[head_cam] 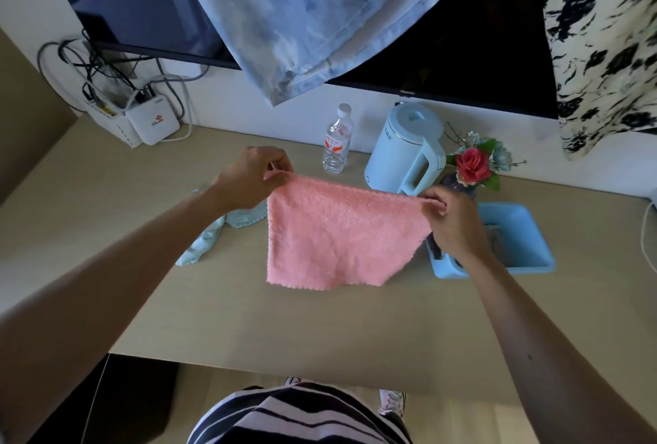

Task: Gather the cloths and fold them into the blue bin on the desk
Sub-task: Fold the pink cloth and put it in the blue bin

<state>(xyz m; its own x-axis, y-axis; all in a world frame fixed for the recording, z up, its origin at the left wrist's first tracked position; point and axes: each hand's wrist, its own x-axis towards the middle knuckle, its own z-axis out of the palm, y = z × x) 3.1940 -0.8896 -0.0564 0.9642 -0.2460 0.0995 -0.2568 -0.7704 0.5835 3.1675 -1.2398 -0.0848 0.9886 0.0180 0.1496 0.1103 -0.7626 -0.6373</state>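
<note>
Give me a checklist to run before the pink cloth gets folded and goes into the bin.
1. Grip: left hand and right hand each pinch a top corner of the pink cloth: ok.
2. Cloth spread flat: hangs open, lower right edge slanted and slightly curled: ok.
3. Desk space in front for folding: bare: ok.
4. Bin within reach: right beside the right hand: ok.
5. Bin room: something dark lies inside, partly hidden by the hand: cannot tell.
6. Other cloths gathered: a mint cloth lies crumpled on the desk: not ok.
</note>
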